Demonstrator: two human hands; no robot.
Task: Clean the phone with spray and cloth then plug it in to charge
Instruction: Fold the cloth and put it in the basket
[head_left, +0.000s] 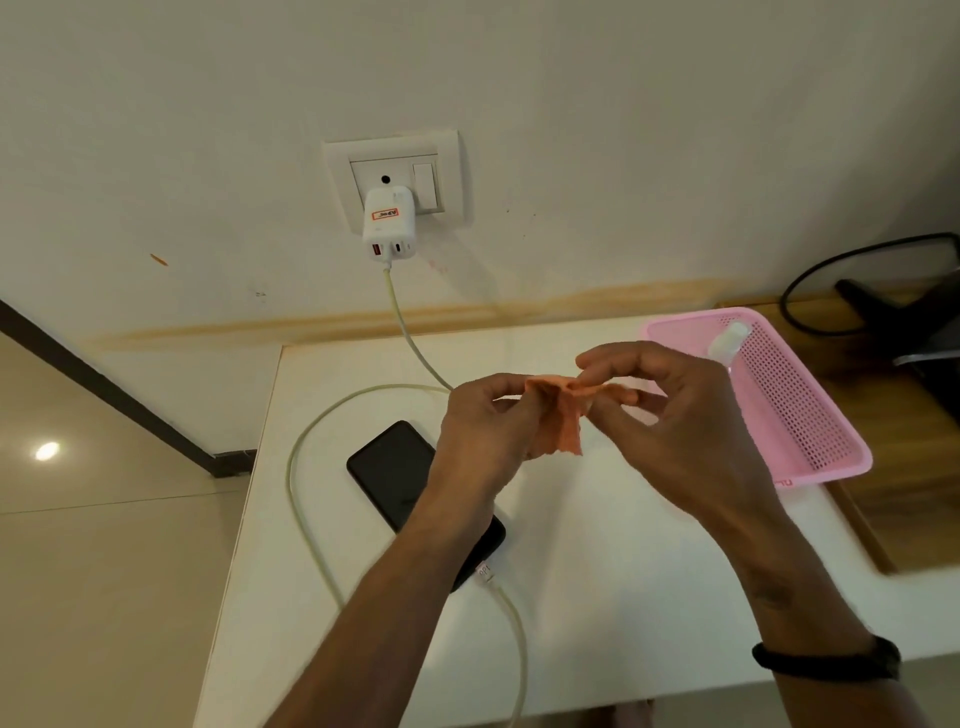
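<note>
Both hands' fingers (597, 364) pinching cloth (563, 415)

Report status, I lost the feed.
Left hand and right hand both pinch small orange cloth. Black phone flat on white table, cable plug at its end. Nothing obstructing.

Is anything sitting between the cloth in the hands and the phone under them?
Only the left forearm. Both hands hold the cloth above the phone, which lies face up on the table. The forearm crosses its near half; the far half is bare.
</note>
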